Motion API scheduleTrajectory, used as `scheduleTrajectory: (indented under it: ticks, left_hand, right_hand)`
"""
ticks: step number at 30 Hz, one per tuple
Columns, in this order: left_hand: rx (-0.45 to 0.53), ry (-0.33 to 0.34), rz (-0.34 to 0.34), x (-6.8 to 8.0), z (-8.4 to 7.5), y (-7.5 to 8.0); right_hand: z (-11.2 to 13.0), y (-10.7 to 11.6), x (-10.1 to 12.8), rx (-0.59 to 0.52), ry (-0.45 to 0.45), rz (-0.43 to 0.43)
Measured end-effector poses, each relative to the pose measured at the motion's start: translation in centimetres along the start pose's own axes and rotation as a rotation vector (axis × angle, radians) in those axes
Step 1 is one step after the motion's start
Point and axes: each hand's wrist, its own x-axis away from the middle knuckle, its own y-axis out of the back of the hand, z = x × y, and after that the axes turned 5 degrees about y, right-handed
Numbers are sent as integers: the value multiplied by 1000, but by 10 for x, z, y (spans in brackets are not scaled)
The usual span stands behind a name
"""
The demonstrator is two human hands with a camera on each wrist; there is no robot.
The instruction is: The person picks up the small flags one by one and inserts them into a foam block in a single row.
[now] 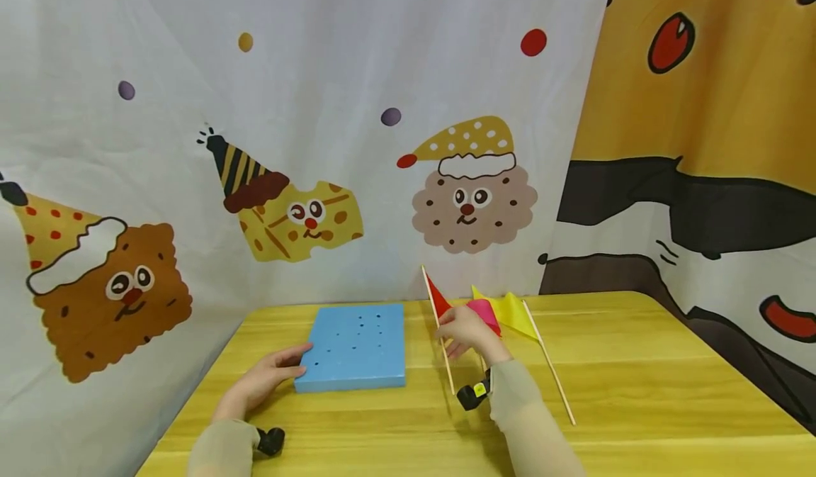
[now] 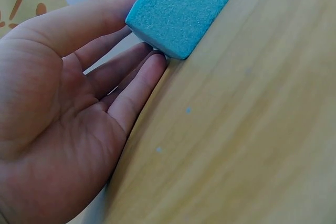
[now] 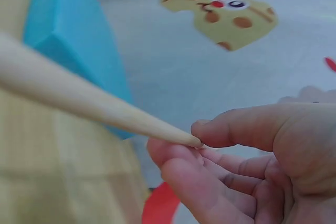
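Note:
My right hand (image 1: 466, 332) pinches the wooden stick of a red flag (image 1: 438, 297) between thumb and fingers, the stick slanting with its lower end toward me. In the right wrist view the stick (image 3: 131, 120) runs close past the camera. A blue foam block (image 1: 366, 360) with several small holes in its top lies flat on the table to the left. Against its left edge rests my left hand (image 1: 266, 378), fingers nearly straight. The left wrist view shows the thumb and fingertips touching the end of the block (image 2: 181, 17).
Behind and right of my right hand lie a pink flag (image 1: 484, 314), partly covered by the hand, and a yellow flag (image 1: 518, 314) on a long stick. The wooden table (image 1: 637, 378) ends at a printed curtain (image 1: 389, 200).

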Motion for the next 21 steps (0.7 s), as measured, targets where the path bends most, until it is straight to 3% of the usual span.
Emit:
scheduleTrajectory:
  ticks: [13, 21]
  left_hand:
    - [-10, -14, 5, 3, -3, -1]
    - [-15, -33, -20, 5, -4, -2]
  right_hand:
    - [53, 21, 7, -10, 133, 22]
    - [82, 14, 1, -36, 185, 43]
